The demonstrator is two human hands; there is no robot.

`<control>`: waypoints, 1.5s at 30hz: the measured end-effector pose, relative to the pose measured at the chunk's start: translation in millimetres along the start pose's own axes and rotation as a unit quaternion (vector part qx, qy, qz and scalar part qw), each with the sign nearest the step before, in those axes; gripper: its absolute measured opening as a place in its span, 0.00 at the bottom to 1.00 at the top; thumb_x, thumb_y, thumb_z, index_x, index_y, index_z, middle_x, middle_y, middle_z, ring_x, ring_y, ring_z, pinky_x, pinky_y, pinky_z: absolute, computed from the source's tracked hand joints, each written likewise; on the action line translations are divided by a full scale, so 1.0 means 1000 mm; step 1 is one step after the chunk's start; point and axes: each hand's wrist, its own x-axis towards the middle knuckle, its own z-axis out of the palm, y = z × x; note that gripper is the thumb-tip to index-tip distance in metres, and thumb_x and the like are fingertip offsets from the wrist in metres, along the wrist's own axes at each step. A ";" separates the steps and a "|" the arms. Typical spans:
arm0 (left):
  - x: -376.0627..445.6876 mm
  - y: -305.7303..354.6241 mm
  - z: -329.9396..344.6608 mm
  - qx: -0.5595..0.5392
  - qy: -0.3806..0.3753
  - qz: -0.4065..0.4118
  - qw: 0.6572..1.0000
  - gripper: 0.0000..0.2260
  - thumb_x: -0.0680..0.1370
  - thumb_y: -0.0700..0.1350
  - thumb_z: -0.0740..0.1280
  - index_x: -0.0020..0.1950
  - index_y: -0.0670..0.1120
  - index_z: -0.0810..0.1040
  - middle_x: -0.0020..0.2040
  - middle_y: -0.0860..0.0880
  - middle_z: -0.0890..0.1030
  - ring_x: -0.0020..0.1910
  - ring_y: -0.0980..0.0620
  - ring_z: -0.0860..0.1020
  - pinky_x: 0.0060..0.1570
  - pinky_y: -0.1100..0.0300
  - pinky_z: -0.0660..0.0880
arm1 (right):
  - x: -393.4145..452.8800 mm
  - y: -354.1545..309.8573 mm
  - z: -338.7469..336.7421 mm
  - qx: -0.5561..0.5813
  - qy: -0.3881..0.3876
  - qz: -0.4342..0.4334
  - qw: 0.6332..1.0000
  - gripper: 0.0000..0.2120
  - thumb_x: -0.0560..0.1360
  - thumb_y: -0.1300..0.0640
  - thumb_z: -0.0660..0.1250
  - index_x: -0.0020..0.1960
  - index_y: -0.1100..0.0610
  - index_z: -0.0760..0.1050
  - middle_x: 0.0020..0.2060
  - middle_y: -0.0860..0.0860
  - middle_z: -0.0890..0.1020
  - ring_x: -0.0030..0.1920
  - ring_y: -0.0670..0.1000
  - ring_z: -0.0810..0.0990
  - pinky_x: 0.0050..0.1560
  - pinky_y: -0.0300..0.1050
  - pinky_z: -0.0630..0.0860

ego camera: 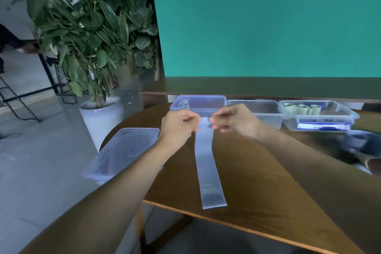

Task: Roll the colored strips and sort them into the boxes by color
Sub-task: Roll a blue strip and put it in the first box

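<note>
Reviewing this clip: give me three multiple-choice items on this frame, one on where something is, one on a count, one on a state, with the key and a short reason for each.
1. Where do the greenish rolls lie?
A. In the right-hand box of the far row
B. In the box at the table's left edge
C. Loose on the table

2. How many clear boxes stand in the far row behind the hands?
A. One
B. Three
C. Five

3. What state is the pale strip in?
A. Fully rolled
B. Mostly flat, its far end pinched by both hands
C. Lying untouched

Key: 1 A, the rolls sit inside the right box. 2 B, the left box, the middle box and the right box stand side by side. 3 B, the left hand and right hand pinch its far end while the rest lies flat on the table.
</note>
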 end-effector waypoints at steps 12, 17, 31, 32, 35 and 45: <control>0.030 -0.086 0.053 -0.032 0.066 -0.035 0.997 0.11 0.77 0.45 0.72 0.39 0.61 0.82 0.39 0.56 0.85 0.42 0.54 0.83 0.51 0.46 0.81 | 0.060 0.099 0.036 0.011 0.133 -0.002 0.991 0.05 0.77 0.59 0.74 0.47 0.60 0.83 0.33 0.54 0.84 0.30 0.49 0.75 0.35 0.40 0.77; 0.047 -0.093 0.062 -0.038 0.111 -0.063 0.991 0.05 0.76 0.47 0.74 0.42 0.57 0.86 0.39 0.58 0.85 0.40 0.56 0.83 0.52 0.49 0.81 | 0.081 0.104 0.041 0.002 0.169 -0.005 0.986 0.03 0.77 0.58 0.74 0.46 0.58 0.84 0.37 0.51 0.86 0.30 0.43 0.80 0.38 0.36 0.78; 0.051 -0.098 0.065 -0.030 0.083 -0.120 0.989 0.13 0.77 0.43 0.72 0.62 0.44 0.80 0.42 0.54 0.84 0.37 0.59 0.83 0.44 0.66 0.80 | 0.060 0.101 0.033 0.055 0.141 0.038 0.988 0.10 0.78 0.64 0.71 0.59 0.62 0.77 0.48 0.57 0.84 0.39 0.50 0.87 0.40 0.35 0.80; 0.047 -0.096 0.063 -0.018 0.076 -0.120 0.990 0.13 0.77 0.43 0.72 0.62 0.45 0.80 0.43 0.55 0.84 0.41 0.57 0.84 0.49 0.63 0.80 | 0.052 0.101 0.031 0.049 0.129 0.034 0.990 0.09 0.78 0.64 0.71 0.58 0.63 0.78 0.47 0.58 0.85 0.41 0.50 0.87 0.42 0.36 0.81; 0.027 -0.090 0.055 0.033 0.044 -0.106 0.993 0.12 0.78 0.44 0.72 0.62 0.48 0.82 0.48 0.57 0.81 0.52 0.57 0.81 0.57 0.63 0.75 | 0.024 0.098 0.027 -0.011 0.090 0.014 0.996 0.09 0.77 0.61 0.74 0.56 0.60 0.80 0.46 0.56 0.87 0.41 0.51 0.87 0.47 0.38 0.82; -0.084 -0.054 0.005 0.034 -0.120 -0.019 0.992 0.06 0.77 0.49 0.72 0.53 0.55 0.86 0.49 0.63 0.84 0.52 0.65 0.80 0.54 0.70 0.74 | -0.085 0.077 0.030 -0.148 -0.027 -0.078 0.985 0.02 0.76 0.54 0.75 0.48 0.51 0.85 0.45 0.42 0.86 0.48 0.43 0.84 0.56 0.39 0.77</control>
